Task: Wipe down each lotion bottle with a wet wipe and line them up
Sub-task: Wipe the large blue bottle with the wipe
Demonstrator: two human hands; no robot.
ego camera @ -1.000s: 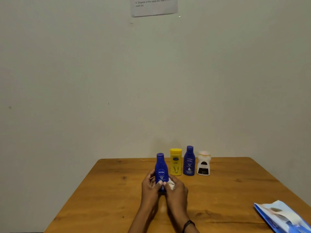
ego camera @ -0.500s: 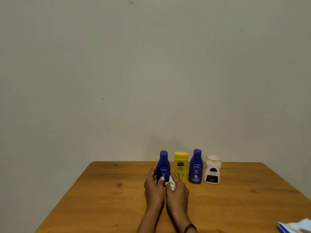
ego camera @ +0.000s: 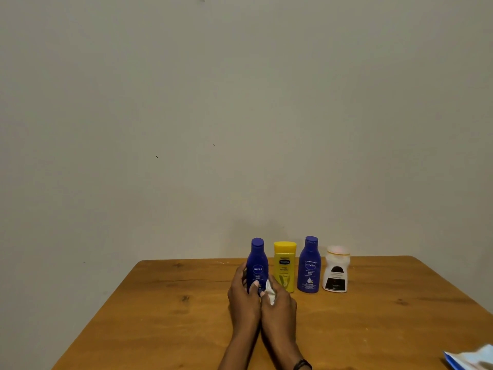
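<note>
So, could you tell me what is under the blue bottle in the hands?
The blue bottle seems to stand on the table, but the left hand and right hand, holding a wipe, hide its base.

Wooden table (ego camera: 160, 316) against plain wall (ego camera: 186, 116). Four bottles upright in a row near far edge: blue Nivea bottle (ego camera: 257, 263), yellow Vaseline bottle (ego camera: 285, 264) at its 3 o'clock, second blue Nivea bottle (ego camera: 309, 265), white bottle (ego camera: 336, 269) last. Left hand (ego camera: 244, 295) wraps lower part of first Nivea bottle. Right hand (ego camera: 280, 303) touching left, pinching white wet wipe (ego camera: 270, 291) against bottle base. Black wristband (ego camera: 302, 364) on right wrist. Blue wipe packet (ego camera: 469, 360) at 4 o'clock, cut off by frame.
</note>
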